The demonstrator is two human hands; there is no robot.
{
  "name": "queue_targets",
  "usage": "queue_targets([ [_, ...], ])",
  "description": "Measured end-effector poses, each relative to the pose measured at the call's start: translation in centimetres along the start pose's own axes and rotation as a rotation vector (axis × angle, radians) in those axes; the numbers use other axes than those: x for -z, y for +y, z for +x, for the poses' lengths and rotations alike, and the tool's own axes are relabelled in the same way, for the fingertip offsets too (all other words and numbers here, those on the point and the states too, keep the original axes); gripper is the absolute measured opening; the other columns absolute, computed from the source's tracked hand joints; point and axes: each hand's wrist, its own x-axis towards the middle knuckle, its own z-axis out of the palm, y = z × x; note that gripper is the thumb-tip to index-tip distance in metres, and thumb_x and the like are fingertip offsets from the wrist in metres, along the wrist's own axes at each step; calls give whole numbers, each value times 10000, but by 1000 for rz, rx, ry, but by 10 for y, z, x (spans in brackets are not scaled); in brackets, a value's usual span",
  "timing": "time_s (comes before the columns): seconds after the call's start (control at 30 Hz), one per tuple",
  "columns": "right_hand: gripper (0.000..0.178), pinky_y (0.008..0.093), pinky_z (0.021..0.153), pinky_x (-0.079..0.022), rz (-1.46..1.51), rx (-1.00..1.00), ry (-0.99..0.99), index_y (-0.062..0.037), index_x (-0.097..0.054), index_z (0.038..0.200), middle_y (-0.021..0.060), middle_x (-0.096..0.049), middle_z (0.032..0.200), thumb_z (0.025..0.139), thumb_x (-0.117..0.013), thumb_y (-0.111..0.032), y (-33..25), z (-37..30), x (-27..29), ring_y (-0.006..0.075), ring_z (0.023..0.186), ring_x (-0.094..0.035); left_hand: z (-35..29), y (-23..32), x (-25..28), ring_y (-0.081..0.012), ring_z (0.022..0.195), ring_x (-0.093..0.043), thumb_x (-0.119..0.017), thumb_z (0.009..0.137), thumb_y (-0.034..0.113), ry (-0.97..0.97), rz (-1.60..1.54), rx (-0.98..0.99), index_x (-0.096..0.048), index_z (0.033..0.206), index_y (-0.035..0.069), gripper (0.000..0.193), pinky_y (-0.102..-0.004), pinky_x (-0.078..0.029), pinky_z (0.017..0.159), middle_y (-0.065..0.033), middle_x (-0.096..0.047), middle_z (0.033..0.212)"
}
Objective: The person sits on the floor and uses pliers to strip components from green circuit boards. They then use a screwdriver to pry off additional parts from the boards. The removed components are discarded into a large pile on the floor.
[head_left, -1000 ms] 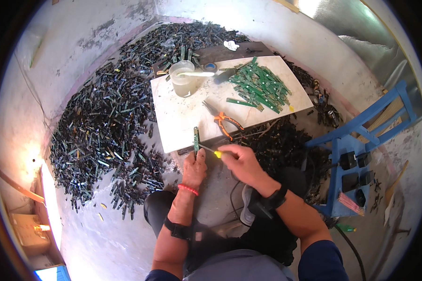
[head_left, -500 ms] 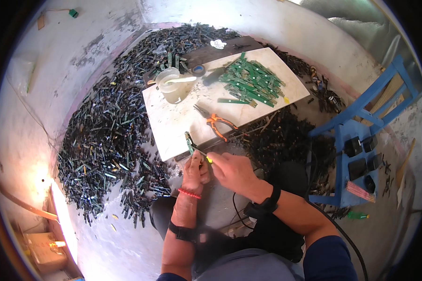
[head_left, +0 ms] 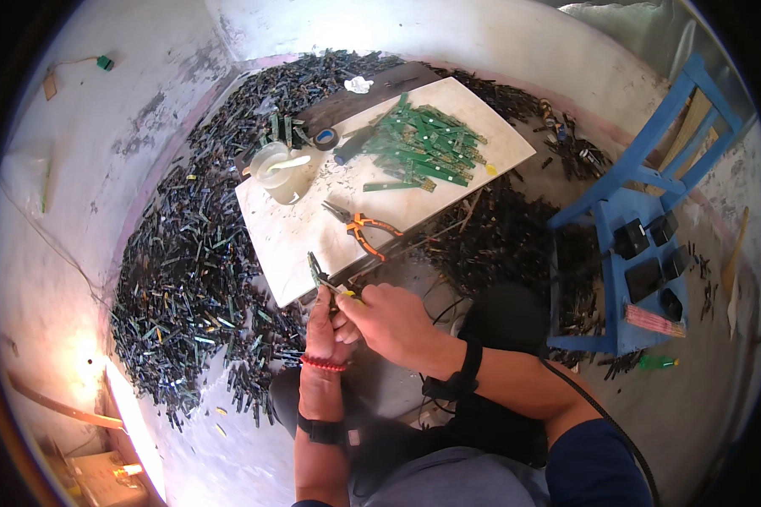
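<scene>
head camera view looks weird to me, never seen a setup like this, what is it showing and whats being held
There is no machine here: a person works with two bare hands, seen from above through a wide fisheye camera worn on the head, which bends straight edges. The left hand grips a narrow strip; the right hand holds a thin tool with yellow on it. On the pale tabletop lie orange-handled pliers, a translucent tub and piled green strips.
</scene>
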Motion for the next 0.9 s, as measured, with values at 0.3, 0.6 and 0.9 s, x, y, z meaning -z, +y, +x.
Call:
queue_targets([
  [0.3, 162, 202, 419, -290, 1150, -1040, -175, -11, -626, 815, -12, -505, 593, 823, -581, -166, 41, 10, 12, 37, 491, -405, 7, -7, 1, -61, 363, -210, -440, 938, 437, 34, 220, -50, -436, 745, 139, 355, -222, -205, 360, 56, -268, 507],
  [0.6, 164, 201, 394, -287, 1317, -1035, -457, -39, -598, 873, 14, -531, 656, 864, -536, -190, 42, 5, 14, 41, 473, -397, 6, -10, 8, -62, 371, -196, -465, 929, 433, 178, 343, -42, -412, 727, 156, 346, -230, -170, 354, 56, -273, 507],
  [0.9, 230, 323, 479, -422, 392, -407, -270, -29, -574, 1030, 81, -611, 738, 850, -521, -161, 48, -15, -12, 215, 529, -549, 11, -14, -4, -44, 366, -224, -458, 944, 368, 255, 445, -82, -425, 760, 163, 278, -216, -182, 337, 70, -291, 524],
])
